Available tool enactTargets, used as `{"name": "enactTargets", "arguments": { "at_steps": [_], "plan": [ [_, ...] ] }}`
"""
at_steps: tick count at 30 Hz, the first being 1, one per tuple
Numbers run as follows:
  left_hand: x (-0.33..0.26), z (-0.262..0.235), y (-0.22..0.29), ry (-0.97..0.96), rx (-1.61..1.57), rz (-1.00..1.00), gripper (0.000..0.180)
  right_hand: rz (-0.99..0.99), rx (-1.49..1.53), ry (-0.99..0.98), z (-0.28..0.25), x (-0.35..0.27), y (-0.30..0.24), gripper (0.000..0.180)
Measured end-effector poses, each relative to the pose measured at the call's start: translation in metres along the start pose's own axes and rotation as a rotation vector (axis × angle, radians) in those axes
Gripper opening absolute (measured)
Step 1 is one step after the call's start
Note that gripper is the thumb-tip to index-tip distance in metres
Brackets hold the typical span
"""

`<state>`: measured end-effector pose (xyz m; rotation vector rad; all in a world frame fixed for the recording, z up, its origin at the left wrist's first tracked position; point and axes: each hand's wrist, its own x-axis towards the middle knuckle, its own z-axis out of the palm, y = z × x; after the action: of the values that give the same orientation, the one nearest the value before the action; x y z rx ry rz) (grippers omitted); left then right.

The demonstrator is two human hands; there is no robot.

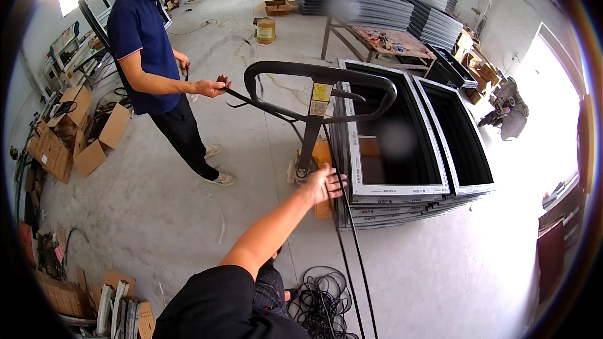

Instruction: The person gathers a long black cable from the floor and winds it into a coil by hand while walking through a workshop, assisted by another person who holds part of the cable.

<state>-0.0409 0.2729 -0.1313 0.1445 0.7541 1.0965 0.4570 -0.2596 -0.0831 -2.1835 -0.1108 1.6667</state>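
Observation:
My left hand (pixel 326 183) reaches forward and closes on a long black rubber strip (pixel 344 238) beside the corner of a stack of black-and-white window frames (pixel 402 189). The strip runs from a coil (pixel 323 301) on the floor, through my hand, and up to another person's hand (pixel 213 86). That person, in a blue shirt (pixel 141 37), stands at the left holding its far end. A pallet jack with a black loop handle (pixel 320 75) and a yellow base (pixel 321 154) stands just behind my hand. My right hand is out of sight.
Opened cardboard boxes (pixel 75 141) lie along the left wall and more at the lower left (pixel 69 295). A metal workbench (pixel 389 41) with tools stands at the back, with tall stacks of dark frames (pixel 370 6) behind it. A yellow bucket (pixel 266 30) sits on the concrete floor.

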Motion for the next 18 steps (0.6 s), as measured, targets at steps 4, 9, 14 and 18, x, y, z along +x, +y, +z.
{"name": "enactTargets", "arguments": {
  "at_steps": [4,9,14,18],
  "plan": [
    [0.010,0.035,-0.032,-0.257,-0.268,0.010,0.050,0.049,-0.036,0.121,-0.002,0.013,0.014,0.040],
    [-0.021,0.021,-0.071,-0.207,-0.113,0.030,0.053,0.071,-0.153,0.200,-0.014,0.036,0.032,0.044],
    [-0.094,-0.013,-0.122,-0.222,0.175,-0.071,0.053,0.003,-0.624,0.219,-0.008,0.073,0.017,0.048],
    [-0.139,-0.030,-0.163,-0.305,0.487,-0.106,0.051,-0.842,-1.350,0.464,0.080,0.105,-0.083,0.038]
  ]
}}
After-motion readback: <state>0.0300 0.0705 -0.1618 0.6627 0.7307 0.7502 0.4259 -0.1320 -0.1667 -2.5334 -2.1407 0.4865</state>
